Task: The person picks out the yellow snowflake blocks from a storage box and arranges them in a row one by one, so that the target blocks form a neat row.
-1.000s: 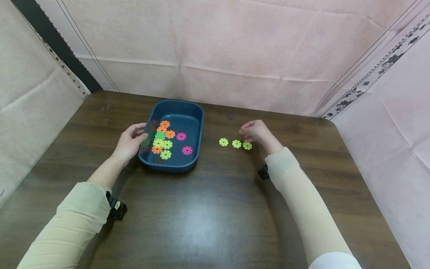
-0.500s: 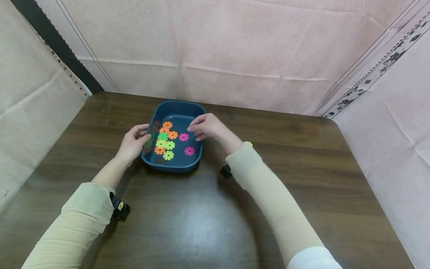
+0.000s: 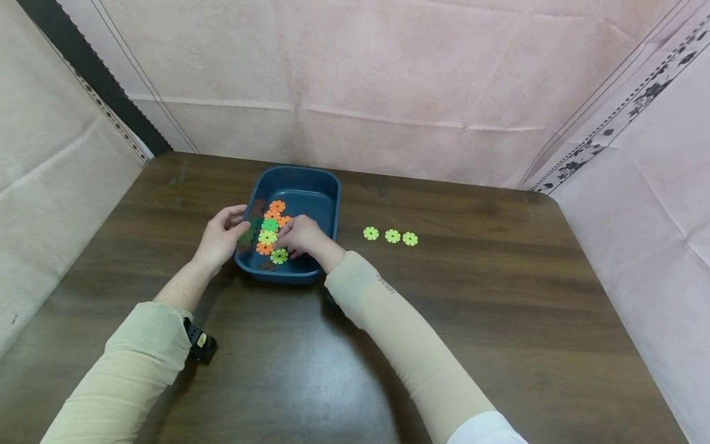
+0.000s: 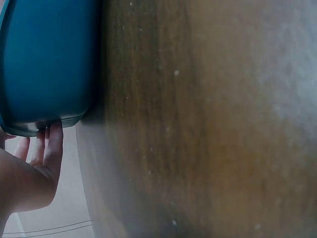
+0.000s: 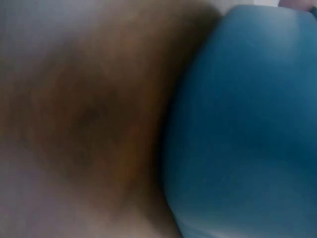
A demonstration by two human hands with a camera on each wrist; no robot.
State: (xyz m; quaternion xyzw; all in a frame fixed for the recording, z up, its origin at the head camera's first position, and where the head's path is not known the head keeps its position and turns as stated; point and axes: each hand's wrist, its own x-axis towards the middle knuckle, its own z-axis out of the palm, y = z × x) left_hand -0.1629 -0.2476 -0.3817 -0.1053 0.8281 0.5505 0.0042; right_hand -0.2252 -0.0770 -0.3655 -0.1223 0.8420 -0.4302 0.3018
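A dark blue plastic tray [image 3: 327,213] stands toward the back of the table. Inside it lie notched, flower-shaped plastic discs: orange discs [image 3: 277,205], a green disc [image 3: 270,225] and yellow-green discs [image 3: 279,256]. My left hand [image 3: 218,237] holds the tray's left side, its fingers against the outer wall, as the left wrist view also shows. My right hand [image 3: 304,237] reaches into the tray, fingertips down among the yellow-green discs. Whether they pinch one is hidden. In the right wrist view only the tray's blurred outer wall [image 5: 242,124] and the table appear.
Right of the tray, three yellow-green discs [image 3: 392,236] lie in a row on the brown wooden table [image 3: 499,277]. Pale cloth [image 3: 388,80] hangs behind the table and at both sides. Dark reflections of the discs show on the tray's left inner wall.
My right hand has moved left from the row of yellow-green discs, over the tray's right rim and down into it, covering the pink discs. The left hand and tray have shifted slightly right.
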